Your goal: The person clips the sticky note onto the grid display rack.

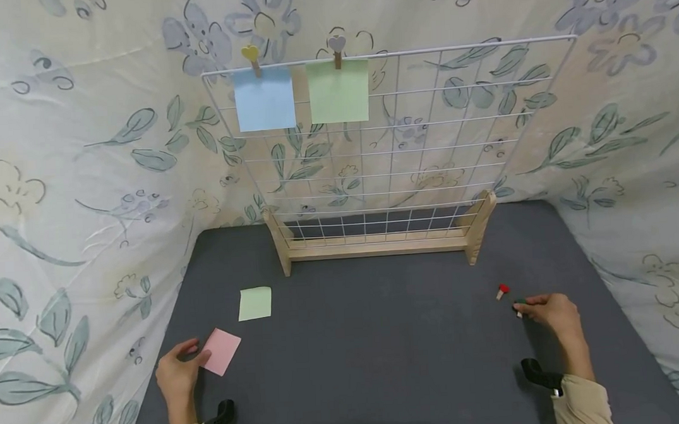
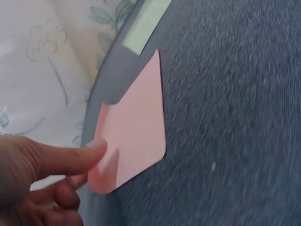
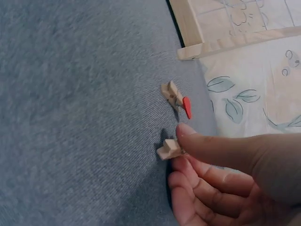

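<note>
My left hand [image 1: 178, 374] pinches a pink sticky note [image 1: 223, 351] by one edge between thumb and fingers. In the left wrist view that edge bends upward, while the far corner stays low over the dark tabletop. On the right, my right hand [image 1: 554, 316] pinches a small wooden clothespin [image 3: 168, 149] between thumb and fingertips. A bit of green shows on its top in the head view; its rear end is hidden by the fingers. Just beyond it lies another clothespin [image 3: 171, 95] with a red decoration. A pale green sticky note [image 1: 255, 303] lies behind the pink one.
A white wire grid [image 1: 422, 146] stands in a wooden base [image 1: 375, 247] at the back of the table. Clothespins with heart tops hold a blue note [image 1: 264, 100] and a green note [image 1: 339, 93] on its top bar. Floral cloth [image 1: 88, 185] surrounds the dark tabletop [image 1: 368, 337].
</note>
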The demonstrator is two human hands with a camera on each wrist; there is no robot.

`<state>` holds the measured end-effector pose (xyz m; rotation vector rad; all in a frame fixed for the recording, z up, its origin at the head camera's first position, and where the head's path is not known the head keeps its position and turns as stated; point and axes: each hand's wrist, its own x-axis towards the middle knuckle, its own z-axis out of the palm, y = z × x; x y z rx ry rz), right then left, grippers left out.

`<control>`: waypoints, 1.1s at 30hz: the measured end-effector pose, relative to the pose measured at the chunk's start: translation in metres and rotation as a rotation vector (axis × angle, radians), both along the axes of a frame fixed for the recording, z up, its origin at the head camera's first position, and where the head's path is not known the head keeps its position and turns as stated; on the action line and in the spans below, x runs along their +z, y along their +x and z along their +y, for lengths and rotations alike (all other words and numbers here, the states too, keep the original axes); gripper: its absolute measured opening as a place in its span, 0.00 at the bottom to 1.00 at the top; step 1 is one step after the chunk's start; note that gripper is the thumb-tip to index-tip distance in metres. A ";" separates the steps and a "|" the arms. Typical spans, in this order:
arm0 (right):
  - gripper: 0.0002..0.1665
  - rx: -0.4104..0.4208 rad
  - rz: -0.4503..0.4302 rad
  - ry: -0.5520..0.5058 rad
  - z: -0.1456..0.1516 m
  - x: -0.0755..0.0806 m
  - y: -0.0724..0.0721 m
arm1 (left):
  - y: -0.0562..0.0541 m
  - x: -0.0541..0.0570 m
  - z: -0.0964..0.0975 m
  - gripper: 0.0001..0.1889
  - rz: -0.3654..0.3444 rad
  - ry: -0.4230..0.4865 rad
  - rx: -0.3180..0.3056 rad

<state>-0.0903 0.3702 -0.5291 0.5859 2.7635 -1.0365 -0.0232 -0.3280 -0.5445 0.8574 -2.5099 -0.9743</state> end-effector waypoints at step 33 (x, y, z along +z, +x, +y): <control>0.30 -0.023 0.089 -0.140 0.000 0.005 -0.001 | -0.022 0.018 0.005 0.13 -0.025 0.266 -0.131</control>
